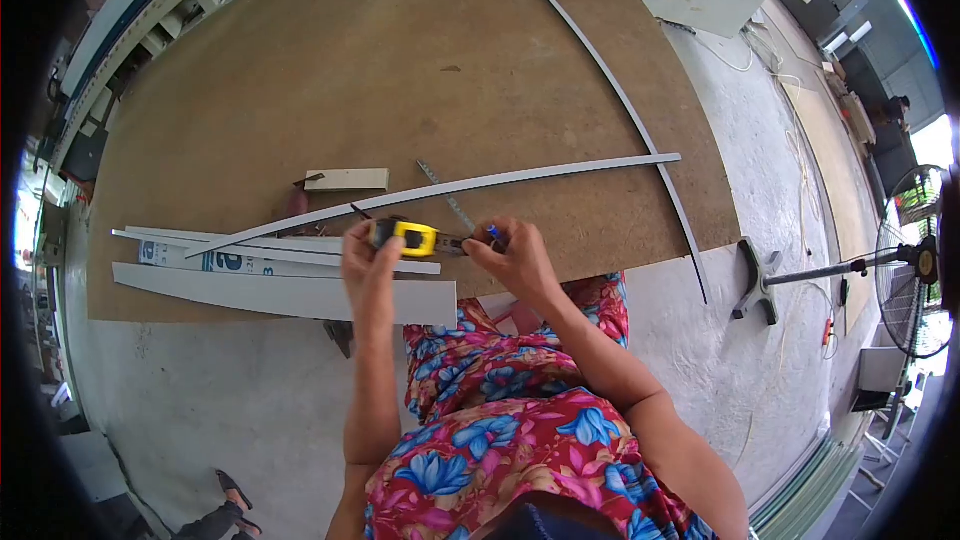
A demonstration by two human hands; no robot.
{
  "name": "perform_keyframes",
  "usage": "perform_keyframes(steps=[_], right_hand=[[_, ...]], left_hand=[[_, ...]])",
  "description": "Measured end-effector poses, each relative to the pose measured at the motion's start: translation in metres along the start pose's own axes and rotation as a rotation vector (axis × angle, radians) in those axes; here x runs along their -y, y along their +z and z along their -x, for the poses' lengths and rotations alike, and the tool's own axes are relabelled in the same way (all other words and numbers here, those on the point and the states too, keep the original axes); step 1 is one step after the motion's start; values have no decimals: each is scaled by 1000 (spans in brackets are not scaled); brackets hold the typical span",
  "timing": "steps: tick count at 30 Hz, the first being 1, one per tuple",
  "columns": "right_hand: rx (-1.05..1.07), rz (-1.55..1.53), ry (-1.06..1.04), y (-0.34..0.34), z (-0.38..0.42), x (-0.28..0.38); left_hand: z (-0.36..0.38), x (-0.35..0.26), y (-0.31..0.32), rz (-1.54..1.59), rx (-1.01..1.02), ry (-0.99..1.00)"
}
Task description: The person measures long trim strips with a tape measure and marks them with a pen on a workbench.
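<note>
My left hand (372, 255) is closed round a yellow and black tape measure (415, 239). A short length of its blade reaches to my right hand (512, 252), which pinches the blade's end and also has a blue pen (493, 232) between its fingers. Just beyond my hands, a long thin grey strip (540, 170) lies across the brown board. Below and left of the tape are white panels (290, 295) and narrower strips stacked at the board's near edge.
A second long strip (600, 65) crosses the first at the right of the brown board (300, 60). A pale block (347, 180) and a thin metal ruler (447, 195) lie on the board. A standing fan (912, 260) is at the right; someone's feet (236, 502) show lower left.
</note>
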State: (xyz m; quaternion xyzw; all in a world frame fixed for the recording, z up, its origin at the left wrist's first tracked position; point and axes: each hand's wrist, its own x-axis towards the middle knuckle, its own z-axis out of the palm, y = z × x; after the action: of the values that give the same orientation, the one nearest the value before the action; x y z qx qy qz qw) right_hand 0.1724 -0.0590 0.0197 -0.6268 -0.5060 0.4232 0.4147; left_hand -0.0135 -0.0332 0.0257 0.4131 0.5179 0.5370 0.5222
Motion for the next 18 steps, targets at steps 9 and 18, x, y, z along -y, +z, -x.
perform_keyframes(steps=[9,18], right_hand=[[-95,381,-236,-34,-14,-34],[-48,826,-470,-99,-104,-97]], left_hand=[[21,7,5,270,71,-161],[35,6,-33,318,-44,-137]])
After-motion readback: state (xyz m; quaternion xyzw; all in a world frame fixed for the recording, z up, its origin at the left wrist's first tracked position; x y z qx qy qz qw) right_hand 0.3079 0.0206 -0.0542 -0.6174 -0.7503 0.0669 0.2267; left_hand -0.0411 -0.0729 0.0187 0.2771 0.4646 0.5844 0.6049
